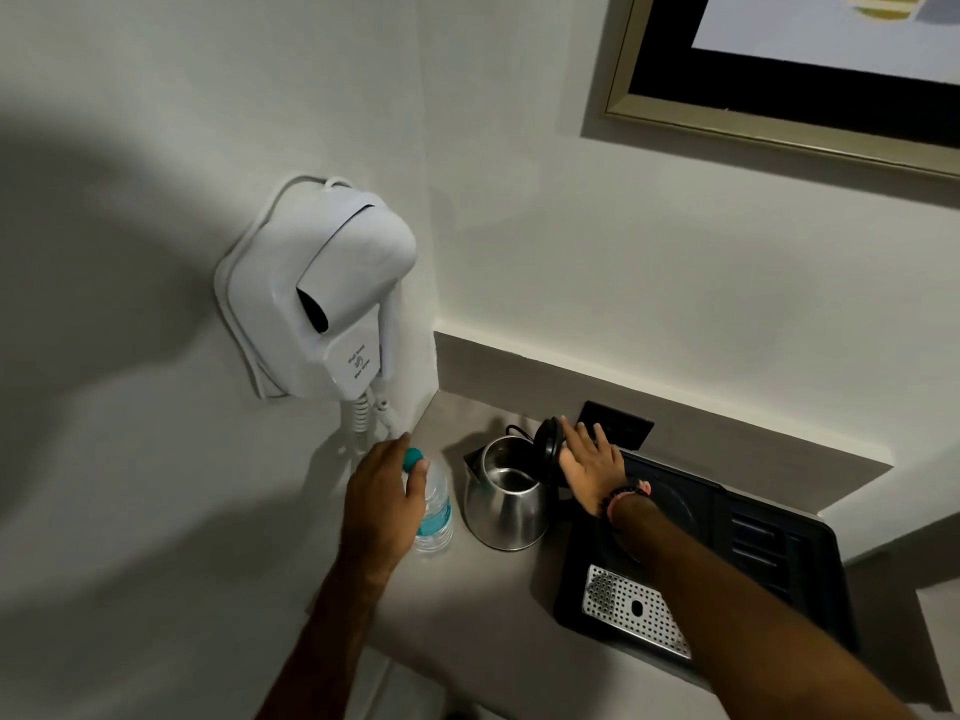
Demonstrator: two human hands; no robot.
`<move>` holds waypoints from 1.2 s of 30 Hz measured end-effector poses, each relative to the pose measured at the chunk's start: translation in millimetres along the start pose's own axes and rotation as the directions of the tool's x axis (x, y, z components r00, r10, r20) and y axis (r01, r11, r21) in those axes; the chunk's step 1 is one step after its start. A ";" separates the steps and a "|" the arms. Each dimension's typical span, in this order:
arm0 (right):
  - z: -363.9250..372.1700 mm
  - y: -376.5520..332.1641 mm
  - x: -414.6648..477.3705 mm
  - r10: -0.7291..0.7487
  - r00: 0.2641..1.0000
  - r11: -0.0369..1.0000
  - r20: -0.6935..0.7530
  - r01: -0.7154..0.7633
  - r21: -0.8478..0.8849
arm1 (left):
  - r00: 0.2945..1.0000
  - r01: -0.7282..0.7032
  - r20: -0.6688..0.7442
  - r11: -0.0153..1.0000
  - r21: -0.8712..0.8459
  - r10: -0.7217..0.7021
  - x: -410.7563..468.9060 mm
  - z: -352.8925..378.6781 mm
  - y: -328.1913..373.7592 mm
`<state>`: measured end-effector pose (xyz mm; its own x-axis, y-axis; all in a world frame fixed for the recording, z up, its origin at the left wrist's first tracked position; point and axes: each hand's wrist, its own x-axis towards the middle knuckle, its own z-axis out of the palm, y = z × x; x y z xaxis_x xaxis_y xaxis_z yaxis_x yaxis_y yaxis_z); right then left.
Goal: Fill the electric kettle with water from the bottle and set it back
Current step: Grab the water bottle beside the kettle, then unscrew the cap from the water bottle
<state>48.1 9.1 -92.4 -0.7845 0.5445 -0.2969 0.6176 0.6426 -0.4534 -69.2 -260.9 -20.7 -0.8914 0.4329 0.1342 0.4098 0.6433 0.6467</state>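
Head view: left hand (382,504) wraps clear teal-capped plastic water bottle (435,511); right hand (592,467), fingers spread, against raised black lid (548,443) of steel electric kettle (506,504).

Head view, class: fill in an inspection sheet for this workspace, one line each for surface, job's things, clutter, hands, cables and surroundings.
Surface: grey counter in a wall corner.
Job's things: steel kettle upright on the counter, lid open; bottle upright left of it, teal cap on.
Clutter: black tray right of the kettle, with a perforated metal grate.
Hands: left hand around the bottle; right hand at the lid, fingers spread.
Cables: coiled white cord under the hair dryer.
Surroundings: black socket plate, framed picture.
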 end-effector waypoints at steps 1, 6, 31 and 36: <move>-0.9 -0.3 -0.2 0.003 1.000 1.000 0.003 -0.003 -0.015 | 1.000 -0.025 0.016 1.000 -0.001 0.025 0.8 1.1 -3.6; -6.1 -1.0 -0.5 0.031 0.999 0.997 0.018 -0.030 -0.066 | 0.999 -0.043 -0.009 0.999 0.026 0.043 5.9 1.9 -9.3; 6.0 9.1 -0.5 0.058 0.994 0.984 -0.088 -0.072 -0.165 | 0.963 0.001 0.267 0.987 0.160 -0.044 -95.6 144.5 -102.5; 9.7 11.5 1.0 0.068 0.995 0.986 -0.078 -0.079 -0.147 | 0.978 0.210 0.033 0.969 -0.133 -0.208 -102.9 133.4 -124.1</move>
<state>53.9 11.8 -106.0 -0.7336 0.6275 -0.2607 0.6794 0.6698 -0.2996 -2.5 -301.1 -215.0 -0.9503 0.3100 -0.0277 0.1836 0.6301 0.7545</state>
